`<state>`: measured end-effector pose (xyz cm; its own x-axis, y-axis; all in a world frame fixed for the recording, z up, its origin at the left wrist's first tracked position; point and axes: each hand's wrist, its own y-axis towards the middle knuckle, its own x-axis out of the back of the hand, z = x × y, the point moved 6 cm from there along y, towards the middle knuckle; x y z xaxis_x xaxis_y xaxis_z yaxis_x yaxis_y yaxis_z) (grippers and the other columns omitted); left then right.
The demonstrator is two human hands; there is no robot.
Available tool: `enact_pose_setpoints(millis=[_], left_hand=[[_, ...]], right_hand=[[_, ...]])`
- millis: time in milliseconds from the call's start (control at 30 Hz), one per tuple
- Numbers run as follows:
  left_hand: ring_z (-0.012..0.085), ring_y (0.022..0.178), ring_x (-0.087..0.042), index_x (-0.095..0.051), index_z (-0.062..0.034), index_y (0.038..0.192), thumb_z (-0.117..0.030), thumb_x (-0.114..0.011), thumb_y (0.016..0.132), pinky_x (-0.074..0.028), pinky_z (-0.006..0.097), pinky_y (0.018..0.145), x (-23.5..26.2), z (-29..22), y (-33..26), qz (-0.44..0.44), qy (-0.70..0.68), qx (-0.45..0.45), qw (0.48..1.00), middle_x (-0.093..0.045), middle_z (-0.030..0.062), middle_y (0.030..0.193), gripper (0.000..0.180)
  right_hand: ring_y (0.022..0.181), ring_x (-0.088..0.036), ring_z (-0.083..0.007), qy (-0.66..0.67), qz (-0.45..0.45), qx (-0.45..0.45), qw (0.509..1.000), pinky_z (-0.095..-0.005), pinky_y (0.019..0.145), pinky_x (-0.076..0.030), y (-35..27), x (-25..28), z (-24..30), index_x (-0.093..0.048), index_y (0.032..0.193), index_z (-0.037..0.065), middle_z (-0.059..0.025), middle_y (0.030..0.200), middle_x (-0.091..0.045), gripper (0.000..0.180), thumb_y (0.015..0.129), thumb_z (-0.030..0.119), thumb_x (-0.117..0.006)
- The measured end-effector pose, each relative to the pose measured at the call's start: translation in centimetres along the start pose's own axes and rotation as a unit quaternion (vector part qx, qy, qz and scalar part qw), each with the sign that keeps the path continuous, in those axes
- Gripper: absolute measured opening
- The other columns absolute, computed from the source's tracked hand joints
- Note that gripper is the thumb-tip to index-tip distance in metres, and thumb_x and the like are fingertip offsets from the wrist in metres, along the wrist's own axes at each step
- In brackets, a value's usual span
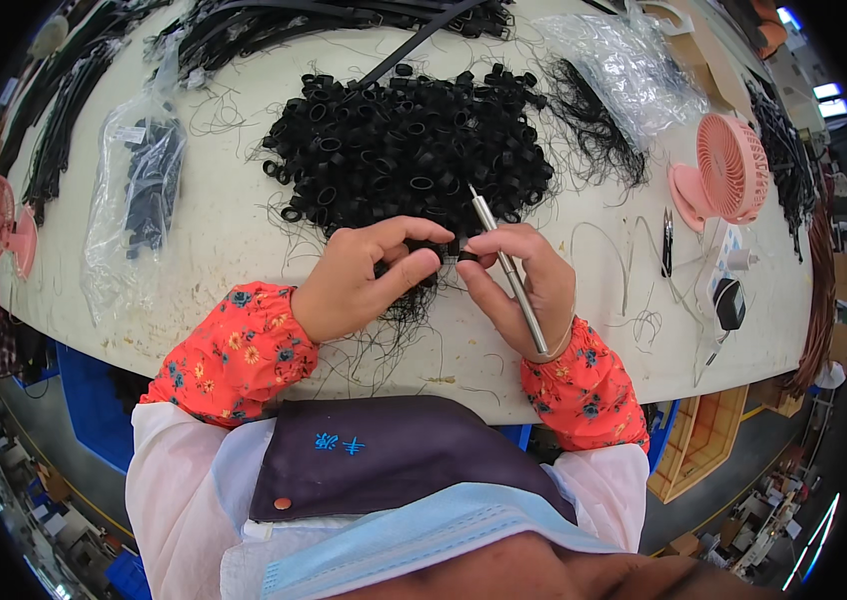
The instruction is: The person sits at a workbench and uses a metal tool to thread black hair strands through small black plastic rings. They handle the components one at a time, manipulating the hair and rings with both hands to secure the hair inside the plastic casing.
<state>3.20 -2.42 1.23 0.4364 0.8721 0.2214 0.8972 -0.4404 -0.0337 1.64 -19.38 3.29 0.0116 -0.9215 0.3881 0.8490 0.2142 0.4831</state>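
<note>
My right hand (pixel 529 285) has a slim silver pen-shaped tool (pixel 510 268) lodged across it, the thin tip pointing away from me. The same hand pinches a small black loop (pixel 468 256) between thumb and fingertips. To its left, my left hand (pixel 364 275) is open, thumb and index finger apart on either side of a gap, close to the loop. Just beyond both hands lies a large heap of small black loops (pixel 404 150). Loose black threads (pixel 384 345) lie under and in front of my left hand.
Two pink fans (pixel 729 170) stand at the table's (pixel 234 180) sides. At left lies a clear bag (pixel 134 210) of black pieces. Black straps (pixel 334 30) pile up at the far edge. Black tweezers (pixel 668 243), a power strip (pixel 729 255) and clear plastic (pixel 634 75) are at right.
</note>
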Motion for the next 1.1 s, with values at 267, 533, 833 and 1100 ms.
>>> enact_pose_setpoints(millis=[267,533,833,1100], left_hand=[[0.0078,0.054,-0.057,-0.059,-0.0021,0.12,-0.015,-0.052,0.097,-0.042,0.02,0.046,0.6,1.6,0.2,0.013,-0.321,0.115,0.94,-0.063,0.0037,0.077,0.027],[0.0124,0.087,-0.067,-0.062,-0.0006,0.119,0.0,-0.063,0.086,-0.053,0.025,0.072,-0.7,-1.3,-0.6,-0.048,0.025,-0.116,0.992,-0.07,0.0093,0.105,0.033],[0.008,0.072,-0.063,-0.069,-0.0015,0.098,-0.004,-0.067,0.085,-0.049,0.023,0.064,-0.2,0.7,0.0,-0.009,-0.04,-0.057,0.998,-0.07,0.007,0.086,0.014],[0.0087,0.08,-0.062,-0.061,-0.0007,0.097,-0.003,-0.058,0.091,-0.048,0.024,0.071,-1.0,1.1,0.0,-0.037,-0.094,-0.099,0.99,-0.067,0.0052,0.087,0.008]], right_hand=[[0.084,-0.061,-0.0101,0.175,-0.007,-0.13,0.976,-0.022,0.074,-0.049,-0.5,0.0,-1.5,-0.056,0.108,0.002,-0.0052,0.092,-0.063,0.027,0.084,-0.001,-0.069],[0.079,-0.062,-0.0124,0.128,0.011,-0.076,0.989,-0.0243,0.07,-0.049,-0.6,-0.5,-0.9,-0.058,0.103,0.003,-0.0069,0.088,-0.063,0.026,0.081,-0.002,-0.071],[0.073,-0.062,-0.0218,0.034,0.002,0.054,0.998,-0.0288,0.065,-0.05,-0.1,-0.5,0.5,-0.062,0.097,0.006,-0.0093,0.084,-0.064,0.027,0.074,-0.003,-0.075],[0.078,-0.06,-0.0242,-0.089,0.008,0.138,0.986,-0.0332,0.071,-0.048,0.0,-0.8,1.3,-0.064,0.094,0.009,-0.0072,0.084,-0.063,0.029,0.069,0.001,-0.077]])
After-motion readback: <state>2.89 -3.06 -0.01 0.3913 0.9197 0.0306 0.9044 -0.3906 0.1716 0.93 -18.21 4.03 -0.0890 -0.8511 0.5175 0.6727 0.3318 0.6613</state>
